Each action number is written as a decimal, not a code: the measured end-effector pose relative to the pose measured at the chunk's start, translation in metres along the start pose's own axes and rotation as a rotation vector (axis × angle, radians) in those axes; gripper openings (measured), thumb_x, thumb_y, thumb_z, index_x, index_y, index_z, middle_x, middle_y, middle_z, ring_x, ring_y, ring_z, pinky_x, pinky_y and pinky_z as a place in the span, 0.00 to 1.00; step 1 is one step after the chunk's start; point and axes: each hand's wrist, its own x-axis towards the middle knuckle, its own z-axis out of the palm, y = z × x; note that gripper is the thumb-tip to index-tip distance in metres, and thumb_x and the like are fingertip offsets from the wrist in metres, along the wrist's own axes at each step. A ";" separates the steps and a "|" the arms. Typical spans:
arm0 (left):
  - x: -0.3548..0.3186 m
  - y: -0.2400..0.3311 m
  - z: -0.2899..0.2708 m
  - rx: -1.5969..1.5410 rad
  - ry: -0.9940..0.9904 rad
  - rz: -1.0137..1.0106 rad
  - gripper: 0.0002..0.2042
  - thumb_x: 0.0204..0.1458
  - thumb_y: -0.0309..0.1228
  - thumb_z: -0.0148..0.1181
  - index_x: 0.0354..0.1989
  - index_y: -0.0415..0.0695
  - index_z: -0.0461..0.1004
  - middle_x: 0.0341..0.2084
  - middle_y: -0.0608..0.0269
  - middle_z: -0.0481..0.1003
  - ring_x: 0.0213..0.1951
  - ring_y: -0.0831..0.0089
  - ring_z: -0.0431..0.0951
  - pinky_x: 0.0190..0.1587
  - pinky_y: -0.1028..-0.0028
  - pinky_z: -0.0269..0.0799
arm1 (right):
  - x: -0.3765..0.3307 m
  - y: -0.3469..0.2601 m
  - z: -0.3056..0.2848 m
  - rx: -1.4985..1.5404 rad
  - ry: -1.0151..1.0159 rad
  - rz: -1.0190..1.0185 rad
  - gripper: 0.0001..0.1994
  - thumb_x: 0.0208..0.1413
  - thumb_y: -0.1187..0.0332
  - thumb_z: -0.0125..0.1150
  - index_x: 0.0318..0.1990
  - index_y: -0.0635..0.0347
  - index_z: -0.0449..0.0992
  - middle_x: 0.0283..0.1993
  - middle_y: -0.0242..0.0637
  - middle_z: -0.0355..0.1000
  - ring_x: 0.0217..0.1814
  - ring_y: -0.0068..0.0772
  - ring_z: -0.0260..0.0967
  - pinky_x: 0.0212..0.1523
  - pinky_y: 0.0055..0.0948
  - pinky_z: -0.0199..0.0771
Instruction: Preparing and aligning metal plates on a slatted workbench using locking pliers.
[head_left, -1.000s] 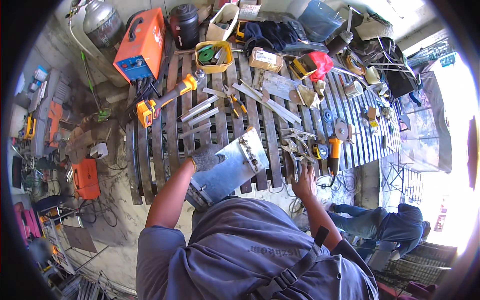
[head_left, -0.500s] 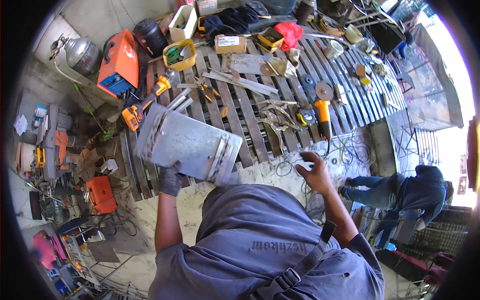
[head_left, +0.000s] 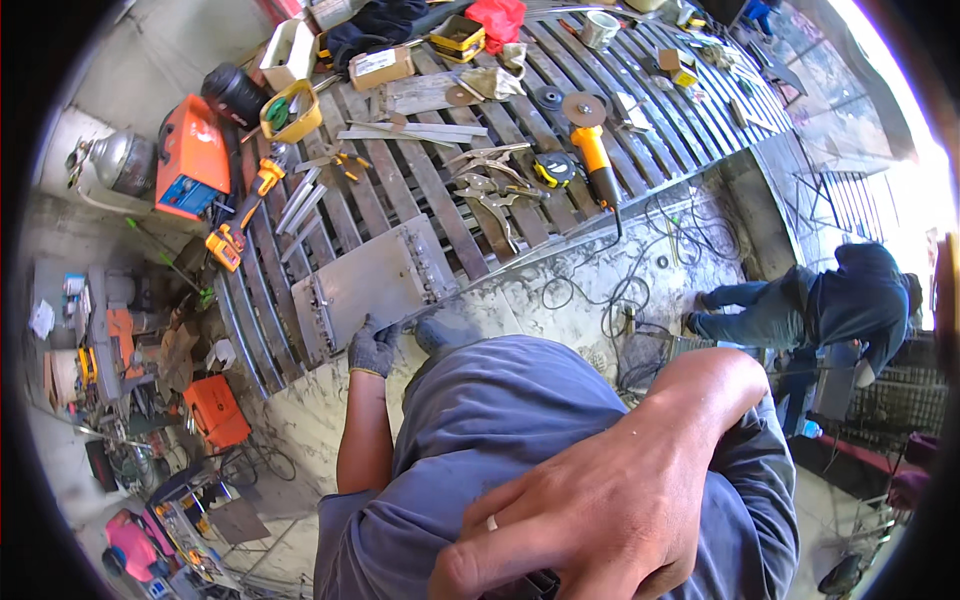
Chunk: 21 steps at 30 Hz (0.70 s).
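The slatted table (head_left: 620,150) now carries the grey metal plate (head_left: 372,285), set down flat since a moment ago. Left hand (head_left: 374,346), gloved, fingers curled on its near edge. Right hand (head_left: 610,510) has lifted close to the camera, fingers loosely spread, empty.
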 end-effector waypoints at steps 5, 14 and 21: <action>-0.035 0.000 0.017 0.711 -0.041 -0.290 0.13 0.65 0.40 0.56 0.45 0.41 0.75 0.31 0.50 0.82 0.29 0.59 0.85 0.33 0.59 0.85 | -0.016 0.033 0.011 -0.266 0.068 -0.342 0.20 0.58 0.70 0.64 0.58 0.56 0.78 0.44 0.41 0.65 0.40 0.41 0.73 0.36 0.36 0.77; -0.114 -0.020 -0.019 0.997 -0.012 0.120 0.12 0.63 0.34 0.58 0.34 0.36 0.73 0.26 0.50 0.81 0.24 0.65 0.83 0.27 0.68 0.81 | -0.086 0.037 -0.059 -0.228 0.000 0.584 0.18 0.46 0.79 0.67 0.45 0.61 0.71 0.47 0.41 0.69 0.51 0.43 0.70 0.52 0.41 0.72; -0.137 -0.037 -0.062 1.154 0.114 0.413 0.12 0.57 0.35 0.62 0.30 0.38 0.74 0.23 0.58 0.80 0.24 0.71 0.80 0.31 0.69 0.77 | -0.308 0.173 -0.105 -1.164 0.262 1.438 0.20 0.49 0.63 0.67 0.46 0.65 0.73 0.44 0.52 0.75 0.49 0.56 0.75 0.50 0.47 0.76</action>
